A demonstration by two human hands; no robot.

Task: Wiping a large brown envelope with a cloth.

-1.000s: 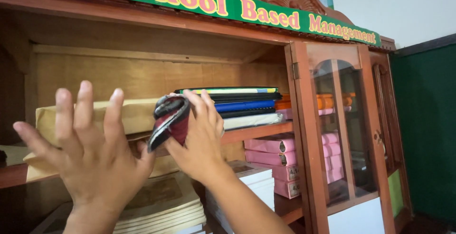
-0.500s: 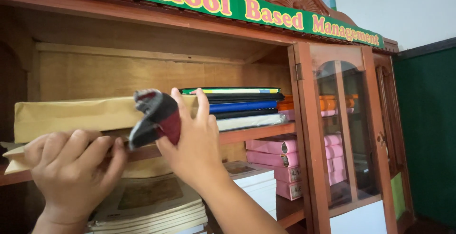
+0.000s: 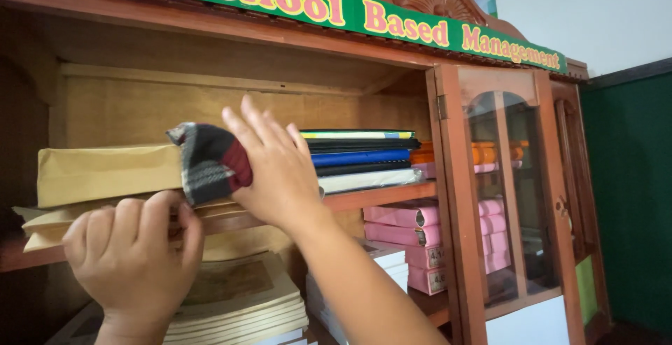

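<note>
A stack of dark, flat books (image 3: pixel 360 159) lies on the wooden shelf (image 3: pixel 378 195) at center. Pink boxes (image 3: pixel 399 224) sit at four o'clock below. A glass cabinet door (image 3: pixel 500 198) stands at three o'clock, a green wall (image 3: pixel 630 198) beyond.

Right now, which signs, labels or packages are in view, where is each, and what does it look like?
Sign: long green banner along the cabinet top, yellow and pink lettering.
Brown envelopes: flat stack on the left shelf, by the left hand.
Pink boxes: stacked on the lower shelf, small white labels.
Checked cloth: red, black and grey, under the right hand.
</note>
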